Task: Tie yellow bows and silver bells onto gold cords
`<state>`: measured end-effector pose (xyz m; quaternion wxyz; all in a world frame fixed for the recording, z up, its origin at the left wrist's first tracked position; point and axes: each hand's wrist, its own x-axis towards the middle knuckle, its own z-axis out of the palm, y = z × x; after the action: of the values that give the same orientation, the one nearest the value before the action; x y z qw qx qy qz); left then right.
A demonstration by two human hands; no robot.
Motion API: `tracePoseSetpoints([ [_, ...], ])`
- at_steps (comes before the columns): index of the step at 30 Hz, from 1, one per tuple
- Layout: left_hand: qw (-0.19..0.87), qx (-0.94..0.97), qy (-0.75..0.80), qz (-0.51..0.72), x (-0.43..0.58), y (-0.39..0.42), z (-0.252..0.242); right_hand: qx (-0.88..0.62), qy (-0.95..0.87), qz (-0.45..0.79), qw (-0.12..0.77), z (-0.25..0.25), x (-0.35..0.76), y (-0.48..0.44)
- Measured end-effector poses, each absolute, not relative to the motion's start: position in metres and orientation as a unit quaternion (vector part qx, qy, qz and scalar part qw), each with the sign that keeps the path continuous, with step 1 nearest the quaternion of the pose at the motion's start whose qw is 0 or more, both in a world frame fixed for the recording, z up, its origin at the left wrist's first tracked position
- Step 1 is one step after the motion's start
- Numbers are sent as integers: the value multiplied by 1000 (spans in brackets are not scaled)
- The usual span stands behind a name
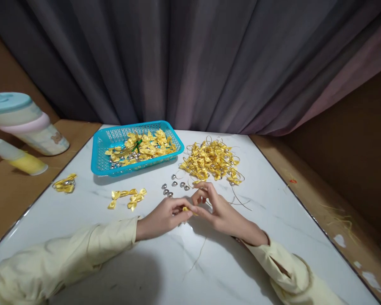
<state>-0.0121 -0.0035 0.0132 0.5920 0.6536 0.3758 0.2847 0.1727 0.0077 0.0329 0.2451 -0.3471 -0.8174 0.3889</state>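
Note:
Between my hands is a small yellow ribbon bow [186,209], mostly covered by fingers. My left hand [161,217] is closed, with thumb and forefinger pinching the bow. My right hand [220,212] meets it from the other side; its thumb reaches the bow, while its forefinger arches above and the other fingers curl. A thin gold cord [241,204] runs out on the table beyond the right hand. Just past my fingertips lie several silver heart-shaped beads [174,184]. Loose yellow bows [136,199] rest on the white tabletop left of them.
A blue plastic basket [97,163] holds yellow bows, silver beads and a green tie. Right of it is a heap of corded yellow bows [211,159]. One bundle [65,183] lies far left. A tumbler [34,125] and yellow spool [25,163] stand beyond the left table edge; a curtain [190,63] hangs behind.

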Motion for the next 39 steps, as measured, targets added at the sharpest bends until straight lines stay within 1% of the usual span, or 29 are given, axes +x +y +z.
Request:
tracePoseSetpoints([
  [4,618,635,367,283,-12,-3,14,-346,-791,450,228,32,169,8],
  [8,663,594,376,258,-15,-3,15,-352,-741,504,269,32,169,7],
  [12,663,595,375,255,-16,-2,15,-357,-697,554,282,33,169,8],
  [18,683,575,378,245,-16,0,13,-371,-644,590,316,34,170,13],
  [22,668,564,391,289,-17,2,10,-380,-609,616,325,28,170,20],
  [26,646,555,417,319,-16,4,8,-413,-642,588,267,26,167,22],
  [29,614,567,442,326,-16,4,6,-422,-664,564,250,27,162,15],
  [32,596,588,442,324,-15,3,4,-444,-658,547,267,27,154,6],
  [35,604,590,433,316,-15,2,5,-480,-651,511,290,26,147,-3],
  [39,639,575,420,291,-16,1,11,-528,-616,463,358,30,148,-4],
])
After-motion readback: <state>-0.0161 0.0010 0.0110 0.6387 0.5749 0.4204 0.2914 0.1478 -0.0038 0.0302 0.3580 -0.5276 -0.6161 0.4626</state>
